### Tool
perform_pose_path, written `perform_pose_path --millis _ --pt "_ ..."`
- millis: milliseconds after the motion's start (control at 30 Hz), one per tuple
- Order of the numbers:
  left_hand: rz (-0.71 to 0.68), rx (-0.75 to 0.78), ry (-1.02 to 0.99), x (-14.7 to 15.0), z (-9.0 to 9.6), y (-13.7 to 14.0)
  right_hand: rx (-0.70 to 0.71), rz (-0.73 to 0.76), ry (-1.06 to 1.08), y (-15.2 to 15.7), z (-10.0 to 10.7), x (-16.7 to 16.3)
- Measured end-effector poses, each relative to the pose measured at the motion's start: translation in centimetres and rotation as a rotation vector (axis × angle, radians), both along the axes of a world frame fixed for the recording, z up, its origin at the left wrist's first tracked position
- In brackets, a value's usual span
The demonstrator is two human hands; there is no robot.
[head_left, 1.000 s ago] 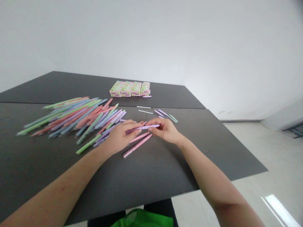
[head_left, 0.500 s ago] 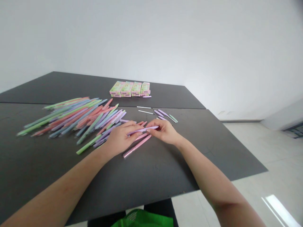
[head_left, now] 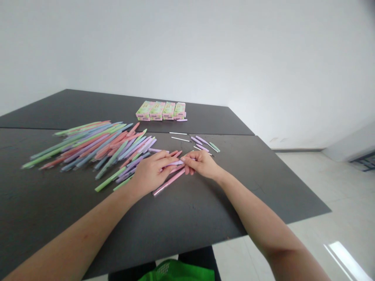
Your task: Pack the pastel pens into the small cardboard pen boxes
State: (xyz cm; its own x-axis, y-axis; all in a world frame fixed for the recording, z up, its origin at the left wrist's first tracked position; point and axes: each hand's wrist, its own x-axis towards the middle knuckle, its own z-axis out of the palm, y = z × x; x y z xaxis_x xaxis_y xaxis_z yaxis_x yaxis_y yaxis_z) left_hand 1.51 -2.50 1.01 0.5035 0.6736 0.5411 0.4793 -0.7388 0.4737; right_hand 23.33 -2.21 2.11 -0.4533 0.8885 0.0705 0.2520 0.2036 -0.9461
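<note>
A light purple pen (head_left: 175,163) lies between my two hands above the table. My left hand (head_left: 150,171) is closed around its left part, thumb and fingers pinching it. The fingertips of my right hand (head_left: 202,164) pinch its right end and cover it. Beneath my hands lie pink pens (head_left: 168,183), partly hidden. Just beyond my right hand are thin white refills (head_left: 180,139), short purple pen parts (head_left: 202,139) and a green one (head_left: 215,146).
A large pile of pastel pens (head_left: 96,145), seemingly in clear sleeves, spreads over the left of the dark table (head_left: 187,218). Several pink and green boxes (head_left: 156,111) stand in a row at the back, with a purple piece (head_left: 182,120) in front.
The right hand's fingers have curled over the right end of the purple pen, which stuck out before and is now covered. My left hand has hardly moved.
</note>
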Motion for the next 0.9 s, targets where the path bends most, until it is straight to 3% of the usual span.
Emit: perform_pose_path --millis 333,600,900 --pt "0.009 -0.038 -0.037 -0.1 -0.3 0.3 -0.012 0.021 0.017 0.1 0.5 0.7" --pt "0.060 -0.035 -0.022 -0.3 -0.5 0.7 0.182 -0.034 0.015 0.6 0.8 2.5" --pt "0.073 -0.033 -0.025 -0.4 -0.7 0.6 0.114 -0.083 -0.033 0.9 0.3 1.9"
